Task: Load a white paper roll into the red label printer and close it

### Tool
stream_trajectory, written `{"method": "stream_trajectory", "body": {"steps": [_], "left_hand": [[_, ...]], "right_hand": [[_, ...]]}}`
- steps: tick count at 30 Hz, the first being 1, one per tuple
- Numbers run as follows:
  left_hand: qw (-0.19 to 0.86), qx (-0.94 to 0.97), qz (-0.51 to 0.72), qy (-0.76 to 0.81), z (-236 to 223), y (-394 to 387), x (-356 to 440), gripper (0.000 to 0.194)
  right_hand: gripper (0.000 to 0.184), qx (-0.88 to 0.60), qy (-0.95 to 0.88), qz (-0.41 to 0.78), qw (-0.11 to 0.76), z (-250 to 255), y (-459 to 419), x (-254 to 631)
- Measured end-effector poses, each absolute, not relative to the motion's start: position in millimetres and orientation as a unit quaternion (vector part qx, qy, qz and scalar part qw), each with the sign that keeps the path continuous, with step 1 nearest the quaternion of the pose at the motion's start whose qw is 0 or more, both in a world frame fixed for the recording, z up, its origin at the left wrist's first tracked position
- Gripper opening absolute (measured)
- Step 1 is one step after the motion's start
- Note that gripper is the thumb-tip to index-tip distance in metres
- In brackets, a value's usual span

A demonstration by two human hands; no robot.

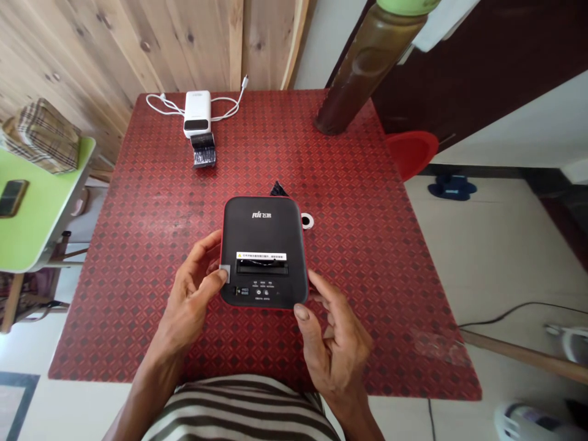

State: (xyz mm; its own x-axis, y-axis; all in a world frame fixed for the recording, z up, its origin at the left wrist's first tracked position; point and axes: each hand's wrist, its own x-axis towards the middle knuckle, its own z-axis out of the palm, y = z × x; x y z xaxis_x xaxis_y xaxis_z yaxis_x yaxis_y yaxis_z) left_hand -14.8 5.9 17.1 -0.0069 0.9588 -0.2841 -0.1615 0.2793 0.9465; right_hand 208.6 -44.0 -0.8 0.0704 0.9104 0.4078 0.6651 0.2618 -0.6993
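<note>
A black receipt printer [264, 236] with red sides is held between my two hands above the red table, its top facing me. It has a paper slot, small buttons and a white warning label. My left hand [193, 294] grips its left edge, with the thumb on a small grey square piece [225, 274] near the lower left. My right hand [337, 340] holds the lower right corner, thumb at the front edge and fingers along the side. A white paper roll [307, 221] and a black scrap [278, 189] show partly behind the printer.
On the patterned red table [367, 257] lie a white power bank [197, 113] with a white cable and a crumpled black strip [203, 150]. A tall brown bottle [367, 67] stands at the back right. A green table [37, 214] with a phone [12, 198] is at left.
</note>
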Motion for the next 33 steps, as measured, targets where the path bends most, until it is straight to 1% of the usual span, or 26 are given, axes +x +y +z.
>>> {"method": "stream_trajectory", "body": {"steps": [6,10,14,16,19,21,24,26,28,33], "left_hand": [[0.604,0.357,0.483,0.524,17,7,-9,0.054],[0.599,0.362,0.479,0.529,15,6,-10,0.057],[0.592,0.381,0.482,0.521,11,6,-13,0.056],[0.588,0.387,0.489,0.515,8,6,-14,0.055],[0.587,0.388,0.500,0.504,2,5,-15,0.053],[0.587,0.391,0.509,0.494,-2,5,-16,0.053],[0.588,0.396,0.517,0.481,-5,4,-16,0.054],[0.590,0.396,0.513,0.481,-4,3,-16,0.055],[0.591,0.394,0.508,0.487,-2,3,-16,0.056],[0.592,0.390,0.508,0.489,2,4,-15,0.054]], "right_hand": [[0.046,-0.603,-0.647,0.158,0.439,-4,-47,206],[0.039,-0.602,-0.651,0.146,0.439,0,-43,210],[0.032,-0.575,-0.676,0.084,0.453,23,-20,219],[0.030,-0.527,-0.728,0.044,0.437,38,0,220],[0.023,-0.454,-0.816,0.040,0.356,56,34,213],[0.024,-0.439,-0.858,0.055,0.261,62,54,204],[0.023,-0.466,-0.877,0.082,0.089,68,75,186],[0.020,-0.482,-0.872,0.083,0.002,72,82,173],[0.020,-0.487,-0.869,0.073,-0.053,77,86,162],[0.026,-0.487,-0.857,0.093,-0.140,89,96,144]]}}
